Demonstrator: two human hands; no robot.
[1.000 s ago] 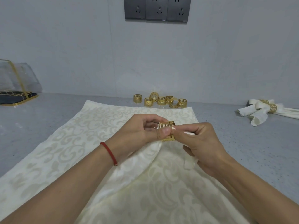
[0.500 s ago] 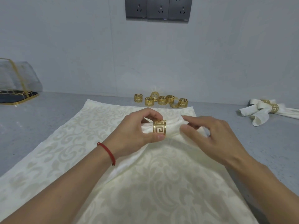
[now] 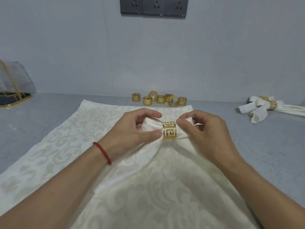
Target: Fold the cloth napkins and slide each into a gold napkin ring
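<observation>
Head view. Left hand [image 3: 132,131]: fingers [image 3: 153,115] curled, thumb and forefinger pinching the gathered cloth just left of the gold napkin ring [image 3: 169,131]; thumb tip touches the ring's left edge. Right hand [image 3: 208,136]: fingers [image 3: 184,121] curled, pinching the bunched cloth where it comes out of the ring's right side. Ring sits between the two hands, axis running left to right, key-pattern cutouts facing the camera, cloth showing through them.

The napkin [image 3: 161,187] is cream with a pale scroll pattern. Its gathered middle passes through the ring and is lifted off the surface; the rest fans out toward the camera and lies over both forearms' inner sides. A second part of the cream cloth lies flat to the left, reaching the far edge near the spare rings; cannot tell whether it is the same piece or another one underneath.

Red cord bracelet [image 3: 103,153] on the left wrist.

Grey speckled bench [image 3: 264,146] carries everything. At its back, against the wall, a cluster of spare gold rings [image 3: 159,99], most upright, two tilted. Far right: finished napkins [image 3: 264,107], rolled and tied through gold rings, lying in a loose heap. Far left: a clear cover with gold trim [image 3: 14,86] on a dark base. Dark socket panel [image 3: 154,6] on the wall above.
</observation>
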